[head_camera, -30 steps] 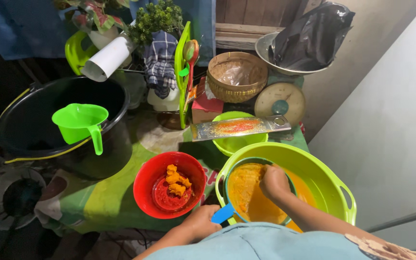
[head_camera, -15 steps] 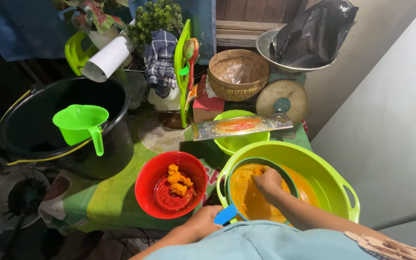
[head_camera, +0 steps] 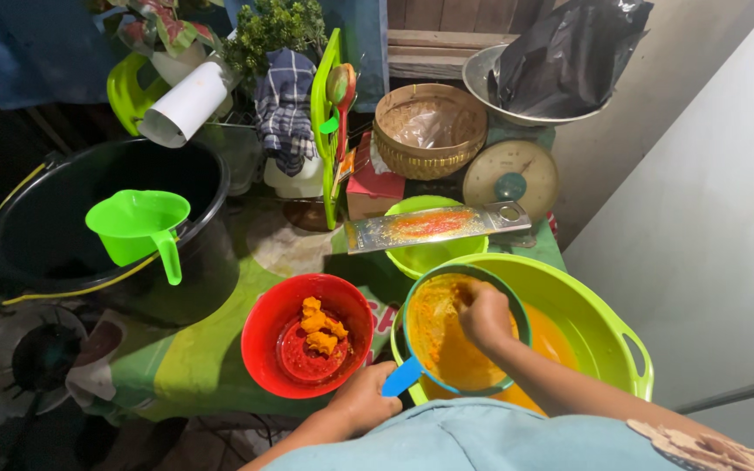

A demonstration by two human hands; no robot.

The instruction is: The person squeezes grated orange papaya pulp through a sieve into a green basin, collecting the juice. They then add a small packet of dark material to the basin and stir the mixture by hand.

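Left hand (head_camera: 361, 397): our fingers clamp the strainer's blue handle (head_camera: 401, 378).
Right hand (head_camera: 484, 316): fingers bunched together, pressing orange pulp (head_camera: 442, 340) inside the strainer (head_camera: 517, 307).

The bare strip of green cloth (head_camera: 194, 349) at lower left, between the black tub (head_camera: 89, 218) and the red bowl (head_camera: 307, 336), is the widest open way in. At centre right things crowd: red bowl, strainer (head_camera: 455, 336) and green basin (head_camera: 586, 323) stand touching or just beside one another. A grater (head_camera: 434, 225) lies across the small green bowl (head_camera: 429, 253) above them. Along the top of the frame, a basket (head_camera: 429, 131), a scale (head_camera: 510, 179) and an upright green board (head_camera: 326, 131) block the back. A pale wall (head_camera: 709, 218) closes the right side.
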